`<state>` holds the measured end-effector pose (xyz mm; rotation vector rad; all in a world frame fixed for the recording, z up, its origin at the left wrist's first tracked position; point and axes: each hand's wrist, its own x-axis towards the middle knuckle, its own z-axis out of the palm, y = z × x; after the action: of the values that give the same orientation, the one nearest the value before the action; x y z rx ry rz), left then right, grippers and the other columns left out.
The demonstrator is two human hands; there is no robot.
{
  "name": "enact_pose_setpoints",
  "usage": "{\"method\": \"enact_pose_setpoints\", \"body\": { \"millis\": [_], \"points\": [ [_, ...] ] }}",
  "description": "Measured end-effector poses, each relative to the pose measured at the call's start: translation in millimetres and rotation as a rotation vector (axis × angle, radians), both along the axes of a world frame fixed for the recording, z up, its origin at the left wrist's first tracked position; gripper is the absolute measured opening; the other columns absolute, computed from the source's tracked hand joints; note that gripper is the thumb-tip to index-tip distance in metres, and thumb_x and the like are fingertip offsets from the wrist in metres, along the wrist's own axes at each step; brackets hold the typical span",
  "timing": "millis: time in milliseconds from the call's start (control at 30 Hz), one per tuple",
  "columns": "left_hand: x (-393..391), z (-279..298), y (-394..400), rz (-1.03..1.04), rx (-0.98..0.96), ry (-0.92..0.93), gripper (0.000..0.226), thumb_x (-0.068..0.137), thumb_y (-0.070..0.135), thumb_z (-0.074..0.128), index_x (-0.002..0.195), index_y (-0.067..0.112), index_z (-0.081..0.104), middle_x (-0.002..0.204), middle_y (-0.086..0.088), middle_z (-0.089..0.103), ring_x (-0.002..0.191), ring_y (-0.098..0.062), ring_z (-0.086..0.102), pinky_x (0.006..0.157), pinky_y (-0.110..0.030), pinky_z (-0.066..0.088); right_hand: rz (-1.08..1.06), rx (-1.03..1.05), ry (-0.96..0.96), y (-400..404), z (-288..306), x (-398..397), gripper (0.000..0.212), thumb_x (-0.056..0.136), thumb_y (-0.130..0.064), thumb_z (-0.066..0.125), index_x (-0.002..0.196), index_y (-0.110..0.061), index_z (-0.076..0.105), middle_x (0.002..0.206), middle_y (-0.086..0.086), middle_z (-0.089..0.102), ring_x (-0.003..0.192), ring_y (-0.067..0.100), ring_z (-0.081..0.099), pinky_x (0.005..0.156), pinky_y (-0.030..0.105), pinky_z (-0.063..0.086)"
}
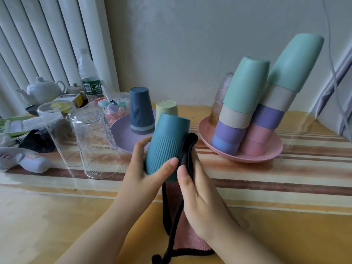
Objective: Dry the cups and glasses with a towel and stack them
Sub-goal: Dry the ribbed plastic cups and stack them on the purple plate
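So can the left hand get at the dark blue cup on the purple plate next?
Probably not yet: the left hand grips the teal cup, which also stands between it and the dark blue cup on the purple plate.

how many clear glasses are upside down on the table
2, both left of the purple plate: one clear glass nearer the hands, another behind and left of it. A frosted glass also stands inverted on the pink plate, partly hidden by the stacks.
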<state>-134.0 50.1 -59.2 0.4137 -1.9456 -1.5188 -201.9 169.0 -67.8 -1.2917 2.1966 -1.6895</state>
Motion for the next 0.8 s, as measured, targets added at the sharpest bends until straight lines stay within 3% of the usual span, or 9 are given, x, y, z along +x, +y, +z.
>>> {"method": "enact_pose_setpoints", "body": {
  "millis": [133,233,300,400,500,567,633,700,800],
  "points": [
    [-1,-4,10,-0.216,0.017,-0.054,0.056,0.067,0.053,0.072,0.119,0.047,0.052,0.109,0.018,0.067,0.102,-0.004,0.065,0.083,-0.02,0.053,-0.042,-0.268,-0.158,6,11,-12,0.049,0.096,-0.041,0.032,0.144,-0.035,0.026,0.141,-0.034,0.035,0.132,-0.016,0.027,0.109,0.01,0.024],
    [1,-1,15,-0.368,0.107,-0.054,0.06,0.069,0.049,0.068,0.127,0.041,0.053,0.12,0.018,0.066,0.112,-0.001,0.062,0.085,-0.013,0.049,-0.093,-0.36,-0.271,15,21,-22,0.03,0.096,-0.044,0.033,0.125,-0.044,0.041,0.124,-0.044,0.044,0.118,-0.027,0.036,0.096,-0.002,0.027],
    [2,1,18,-0.399,0.171,-0.02,0.054,0.068,0.047,0.066,0.122,0.044,0.059,0.12,0.019,0.066,0.112,0.001,0.061,0.084,-0.011,0.048,-0.049,-0.375,-0.33,16,16,-28,0.041,0.092,-0.054,0.032,0.125,-0.036,0.051,0.127,-0.034,0.053,0.124,-0.015,0.041,0.107,0.012,0.03],
    [3,3,15,-0.359,0.3,0.042,0.045,0.065,0.047,0.066,0.109,0.05,0.066,0.12,0.013,0.068,0.114,-0.006,0.063,0.09,-0.023,0.051,0.021,-0.249,-0.373,8,6,-20,0.075,0.083,-0.071,0.03,0.139,-0.024,0.045,0.143,-0.016,0.046,0.136,0.001,0.035,0.116,0.038,0.024],
    [4,3,2,-0.284,0.333,0.067,0.053,0.062,0.052,0.067,0.115,0.045,0.065,0.125,0.009,0.066,0.12,-0.013,0.059,0.105,-0.041,0.043,0.077,-0.126,-0.375,3,-4,-13,0.077,0.082,-0.074,0.026,0.143,-0.028,0.039,0.147,-0.02,0.039,0.138,-0.003,0.028,0.118,0.036,0.019],
    [5,4,-5,-0.232,0.326,0.054,0.055,0.058,0.058,0.067,0.112,0.046,0.066,0.127,0.01,0.059,0.121,-0.009,0.056,0.107,-0.039,0.04,0.079,-0.07,-0.366,2,-7,-12,0.078,0.08,-0.077,0.024,0.142,-0.031,0.039,0.146,-0.024,0.038,0.137,-0.007,0.026,0.118,0.034,0.018],
    [4,6,-6,-0.195,0.311,0.047,0.051,0.053,0.061,0.064,0.103,0.049,0.068,0.12,0.005,0.053,0.113,-0.002,0.056,0.097,-0.025,0.045,0.076,-0.068,-0.357,4,-6,-13,0.068,0.083,-0.072,0.024,0.139,-0.036,0.041,0.141,-0.032,0.04,0.134,-0.013,0.027,0.117,0.025,0.019],
    [1,7,-6,-0.162,0.264,0.068,0.051,0.058,0.057,0.066,0.108,0.05,0.065,0.111,-0.001,0.053,0.094,-0.001,0.061,0.076,-0.015,0.05,0.06,-0.115,-0.346,4,-2,-11,0.046,0.089,-0.059,0.026,0.129,-0.045,0.042,0.129,-0.045,0.042,0.128,-0.021,0.029,0.108,0.006,0.022],
    [-3,5,-7,-0.061,0.165,0.158,0.041,0.075,0.042,0.071,0.113,0.036,0.057,0.09,-0.004,0.06,0.076,-0.005,0.061,0.061,-0.017,0.051,0.036,-0.211,-0.332,6,3,-9,0.046,0.087,-0.047,0.033,0.131,-0.041,0.041,0.129,-0.043,0.042,0.124,-0.025,0.031,0.094,-0.006,0.024]
  ]
}}
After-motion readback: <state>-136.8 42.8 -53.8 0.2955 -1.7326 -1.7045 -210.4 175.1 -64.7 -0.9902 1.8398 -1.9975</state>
